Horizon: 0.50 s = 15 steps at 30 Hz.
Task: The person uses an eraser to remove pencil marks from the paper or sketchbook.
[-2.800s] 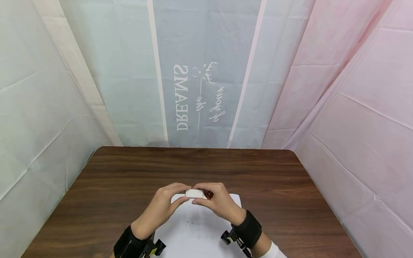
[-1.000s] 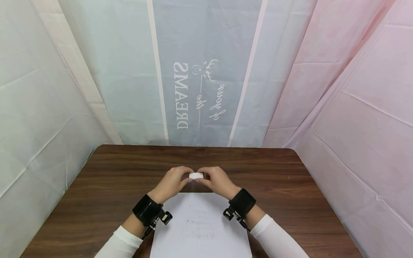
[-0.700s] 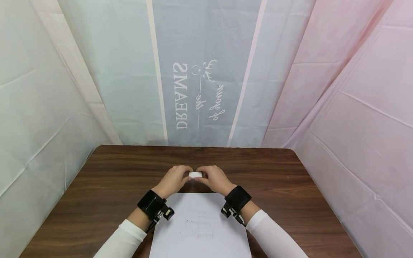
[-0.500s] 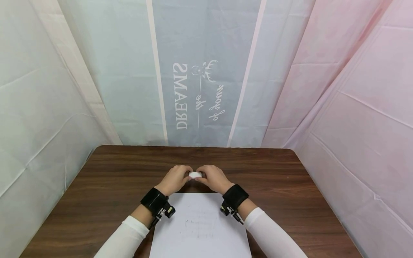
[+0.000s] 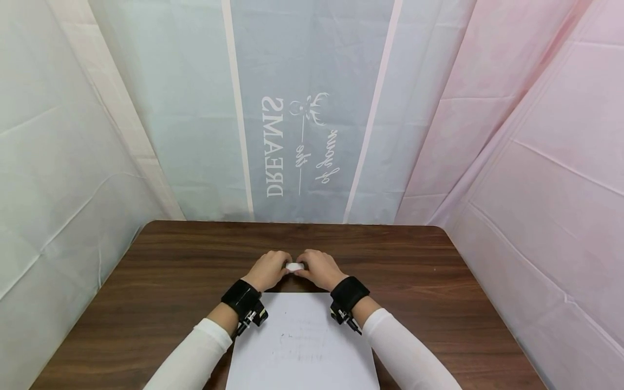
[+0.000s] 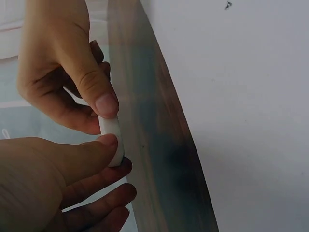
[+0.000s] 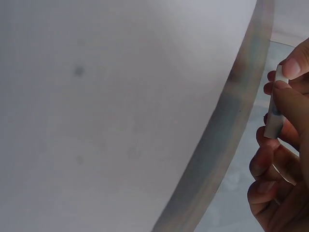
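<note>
A small white block that looks like an eraser [image 5: 294, 267] is held between both hands, just past the far edge of the white sheet. My left hand [image 5: 266, 271] pinches its left end between thumb and fingers, while my right hand [image 5: 319, 269] pinches the other end. Seen from the left wrist, the eraser [image 6: 112, 133] is a narrow white bar with a thumb on each half. A dark smudge shows on the eraser [image 7: 274, 116] in the right wrist view. Fingers cover much of its sides.
Below the hands lies a white sheet or board [image 5: 302, 346] with faint dark marks and specks. It rests on a dark brown wooden table [image 5: 439, 303]. Pale curtains [image 5: 312, 108] hang behind the table and at both sides.
Both hands have carried the eraser forward from above the sheet to beyond its far edge. Over the last second the wrists have drawn slightly inward and forward; both hands keep their pinch.
</note>
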Each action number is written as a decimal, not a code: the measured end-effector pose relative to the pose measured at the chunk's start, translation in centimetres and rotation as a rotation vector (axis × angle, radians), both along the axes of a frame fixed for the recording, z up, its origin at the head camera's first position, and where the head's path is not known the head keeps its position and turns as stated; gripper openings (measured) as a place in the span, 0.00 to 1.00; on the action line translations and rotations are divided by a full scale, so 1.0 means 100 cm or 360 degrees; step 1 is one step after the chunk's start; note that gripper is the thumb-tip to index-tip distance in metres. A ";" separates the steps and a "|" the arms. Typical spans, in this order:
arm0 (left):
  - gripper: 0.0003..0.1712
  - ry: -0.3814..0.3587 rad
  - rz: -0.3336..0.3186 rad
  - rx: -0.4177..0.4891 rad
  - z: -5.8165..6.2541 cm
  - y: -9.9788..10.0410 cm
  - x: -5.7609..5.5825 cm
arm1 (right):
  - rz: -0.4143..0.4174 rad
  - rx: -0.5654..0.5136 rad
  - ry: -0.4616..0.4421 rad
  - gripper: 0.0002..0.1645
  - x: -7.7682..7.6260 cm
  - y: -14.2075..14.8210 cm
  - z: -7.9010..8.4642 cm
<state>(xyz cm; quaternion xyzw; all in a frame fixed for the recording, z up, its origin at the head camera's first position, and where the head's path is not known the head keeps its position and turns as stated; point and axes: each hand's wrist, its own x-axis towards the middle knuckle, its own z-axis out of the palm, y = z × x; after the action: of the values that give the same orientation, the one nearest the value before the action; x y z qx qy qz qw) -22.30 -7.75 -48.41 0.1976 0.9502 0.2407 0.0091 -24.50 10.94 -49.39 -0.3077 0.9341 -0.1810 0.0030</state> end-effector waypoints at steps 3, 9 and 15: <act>0.06 -0.0012 0.0002 -0.0029 -0.002 0.002 -0.002 | 0.0006 0.0026 0.0007 0.15 -0.001 -0.002 0.000; 0.06 -0.0049 -0.0004 -0.0082 -0.003 0.005 -0.002 | -0.0005 0.0089 -0.0039 0.15 -0.002 -0.005 -0.002; 0.06 -0.0037 -0.0006 -0.0126 -0.006 0.006 -0.001 | -0.0016 0.0129 -0.0044 0.16 -0.002 -0.006 -0.005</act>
<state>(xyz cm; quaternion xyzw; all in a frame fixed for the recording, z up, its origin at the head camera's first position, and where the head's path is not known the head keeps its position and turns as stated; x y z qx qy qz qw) -22.37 -7.16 -48.99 0.1959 0.9585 0.2051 0.0284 -24.66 10.30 -49.86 -0.3000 0.9421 -0.1473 0.0273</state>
